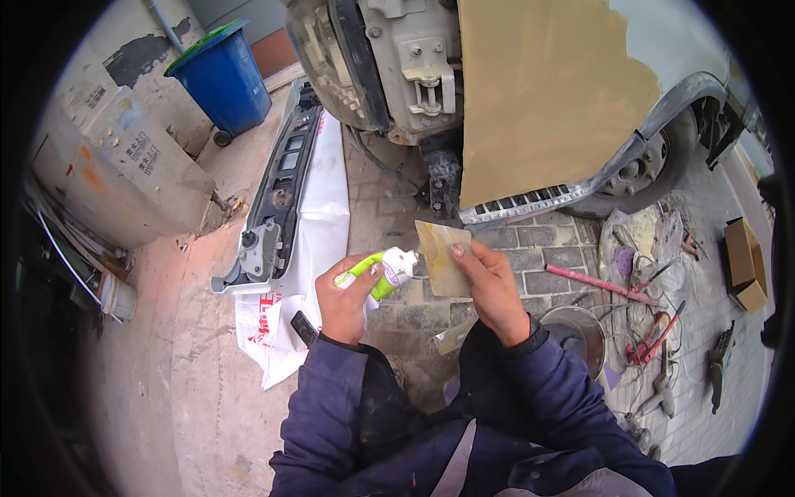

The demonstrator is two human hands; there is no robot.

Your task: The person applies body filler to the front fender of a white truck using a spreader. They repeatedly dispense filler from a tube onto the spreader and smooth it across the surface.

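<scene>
My left hand (339, 305) is wrapped round a crumpled green and white squeeze tube (387, 275), its nozzle pointing right. In my right hand (497, 291) I grip a flat, translucent tan putty spreader (437, 263), thumb on its face. The nozzle lies close beside the spreader's left edge; whether they touch I cannot tell. A yellowish smear shows near the spreader's top. Ahead stands a vehicle's opened front corner, its side panel (551, 99) largely coated in tan filler. Another flat piece (451, 338), pale and smeared, lies below my hands near my knee.
A detached bumper (281, 186) rests on white sheeting (325, 195) at left. At right are a bucket (590, 319), a red bar (592, 282), tangled cords, plastic bags (633, 248) and an open cardboard box (745, 265). A blue bin (222, 83) stands at back left.
</scene>
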